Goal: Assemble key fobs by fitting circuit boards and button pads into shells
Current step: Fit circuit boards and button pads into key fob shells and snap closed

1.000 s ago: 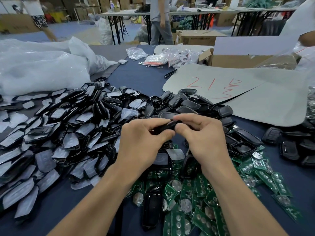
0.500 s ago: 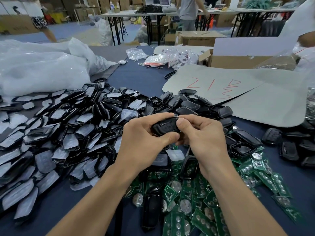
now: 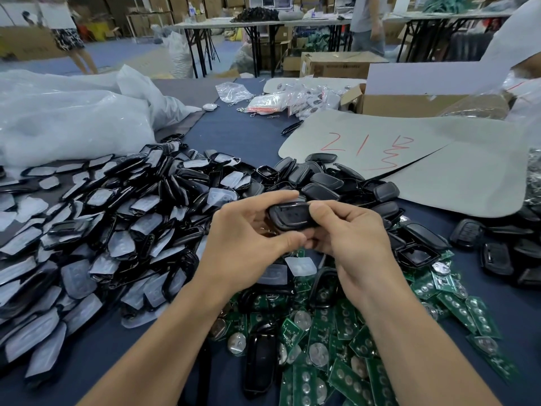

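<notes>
Nearest, a heap of green circuit boards (image 3: 336, 361) with round metal contacts lies on the dark blue table cover (image 3: 243, 133), with a few black shell halves among them. Above the heap both hands meet on one black key fob shell (image 3: 288, 216), held clear of the table. The left hand (image 3: 243, 247) pinches its left end, thumb below and forefinger above. The right hand (image 3: 354, 241) grips its right end, thumb on top and fingers curled beneath.

To the left spreads a wide pile of black frames and translucent button pads (image 3: 102, 230). Just behind the hands is a mound of plain black shells (image 3: 322, 180). More fobs (image 3: 468, 232) lie at the right.

Beyond sits a grey card sheet (image 3: 453, 177) marked in red. Farther back stands an open cardboard box (image 3: 409, 104) — its inside is hidden. Near it lie small clear packets (image 3: 272, 102), their contents too small to tell. Big white plastic sacks (image 3: 73, 118) fill the far left. The room behind holds folding tables (image 3: 263, 23) and cartons (image 3: 336, 64).
</notes>
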